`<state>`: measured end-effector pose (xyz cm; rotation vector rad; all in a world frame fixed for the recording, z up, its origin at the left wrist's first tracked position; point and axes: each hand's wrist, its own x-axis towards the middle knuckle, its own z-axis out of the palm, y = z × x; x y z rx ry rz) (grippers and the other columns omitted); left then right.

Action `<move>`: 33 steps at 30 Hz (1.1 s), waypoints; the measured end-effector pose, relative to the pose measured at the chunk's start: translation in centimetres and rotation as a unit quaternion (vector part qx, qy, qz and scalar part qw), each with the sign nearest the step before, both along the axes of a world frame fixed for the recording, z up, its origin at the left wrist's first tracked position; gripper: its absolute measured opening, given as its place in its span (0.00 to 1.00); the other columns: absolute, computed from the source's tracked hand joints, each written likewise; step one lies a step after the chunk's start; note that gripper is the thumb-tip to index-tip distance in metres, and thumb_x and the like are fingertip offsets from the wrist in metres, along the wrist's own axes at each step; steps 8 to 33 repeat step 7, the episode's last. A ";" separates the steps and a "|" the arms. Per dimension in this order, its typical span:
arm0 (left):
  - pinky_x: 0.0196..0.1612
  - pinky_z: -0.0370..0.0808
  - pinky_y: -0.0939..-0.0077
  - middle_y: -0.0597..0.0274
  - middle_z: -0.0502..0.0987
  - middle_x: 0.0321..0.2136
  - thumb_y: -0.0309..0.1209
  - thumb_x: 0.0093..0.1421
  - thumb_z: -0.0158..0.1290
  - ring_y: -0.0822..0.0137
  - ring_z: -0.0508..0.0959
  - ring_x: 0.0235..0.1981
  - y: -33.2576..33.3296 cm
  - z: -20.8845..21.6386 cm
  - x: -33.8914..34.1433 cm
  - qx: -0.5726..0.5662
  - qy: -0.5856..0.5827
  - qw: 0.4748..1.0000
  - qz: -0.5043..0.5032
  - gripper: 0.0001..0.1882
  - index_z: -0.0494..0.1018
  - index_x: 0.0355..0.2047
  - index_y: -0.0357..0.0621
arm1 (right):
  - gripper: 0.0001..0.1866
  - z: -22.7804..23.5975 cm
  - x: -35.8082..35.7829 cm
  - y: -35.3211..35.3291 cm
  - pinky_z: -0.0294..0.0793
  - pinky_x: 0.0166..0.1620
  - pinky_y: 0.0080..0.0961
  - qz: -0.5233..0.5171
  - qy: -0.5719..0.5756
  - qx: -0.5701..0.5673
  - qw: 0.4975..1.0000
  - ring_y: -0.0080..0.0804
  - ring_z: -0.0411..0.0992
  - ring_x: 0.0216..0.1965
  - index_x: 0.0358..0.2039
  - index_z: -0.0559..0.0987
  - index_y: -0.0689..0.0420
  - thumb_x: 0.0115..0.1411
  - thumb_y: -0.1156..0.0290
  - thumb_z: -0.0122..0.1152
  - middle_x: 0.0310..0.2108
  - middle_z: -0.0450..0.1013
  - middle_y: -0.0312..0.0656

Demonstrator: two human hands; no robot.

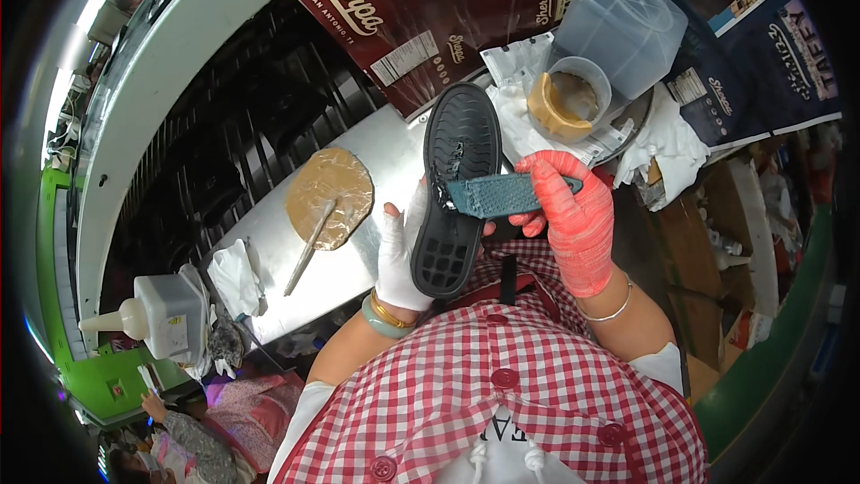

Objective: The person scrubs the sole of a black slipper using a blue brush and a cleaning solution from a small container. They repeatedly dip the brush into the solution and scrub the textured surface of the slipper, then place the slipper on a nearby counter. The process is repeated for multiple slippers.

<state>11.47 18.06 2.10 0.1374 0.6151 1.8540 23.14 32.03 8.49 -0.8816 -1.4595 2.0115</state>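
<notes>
My left hand (399, 255), in a white glove with bare fingertips, is closed round the side of a black shoe sole (461, 125). The sole is tilted up, its hollow inner face showing a ribbed toe part and a gridded heel. In a pink-red glove, my right hand (578, 215) grips a flat, dark teal brush (515, 195) with a textured handle. The brush's left end touches the sole's middle, where a wet, shiny patch shows. To the left, a round tan pad (345, 179) wrapped in clear film lies on the metal table, a thin stick (309, 251) resting across it.
Behind the sole stand a clear cup (596, 81) with a tan coating and a larger translucent container (627, 27). Dark red boxes (385, 36) line the back. At left are a nozzle bottle (175, 318), crumpled white paper (235, 278), a dark slatted conveyor (260, 81) and another person (215, 435).
</notes>
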 end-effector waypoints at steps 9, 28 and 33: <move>0.64 0.50 0.64 0.57 0.51 0.63 0.68 0.56 0.31 0.55 0.55 0.61 0.6 0.2 -0.1 -0.028 0.043 0.998 0.030 0.45 0.40 0.65 0.54 | 0.14 0.2 0.3 -1.8 0.68 0.22 0.12 0.011 -0.003 0.021 1.000 0.19 0.72 0.21 0.35 0.76 0.62 0.61 0.63 0.53 0.24 0.73 0.38; 0.64 0.50 0.64 0.57 0.51 0.63 0.68 0.56 0.31 0.55 0.55 0.61 0.6 0.2 -0.1 -0.028 0.043 0.998 0.030 0.45 0.40 0.65 0.54 | 0.14 0.2 0.3 -1.8 0.68 0.22 0.12 0.011 -0.003 0.021 1.000 0.19 0.72 0.21 0.35 0.76 0.62 0.61 0.63 0.53 0.24 0.73 0.38; 0.64 0.50 0.64 0.57 0.51 0.63 0.68 0.56 0.31 0.55 0.55 0.61 0.6 0.2 -0.1 -0.028 0.043 0.998 0.030 0.45 0.40 0.65 0.54 | 0.14 0.2 0.3 -1.8 0.68 0.22 0.12 0.011 -0.003 0.021 1.000 0.19 0.72 0.21 0.35 0.76 0.62 0.61 0.63 0.53 0.24 0.73 0.38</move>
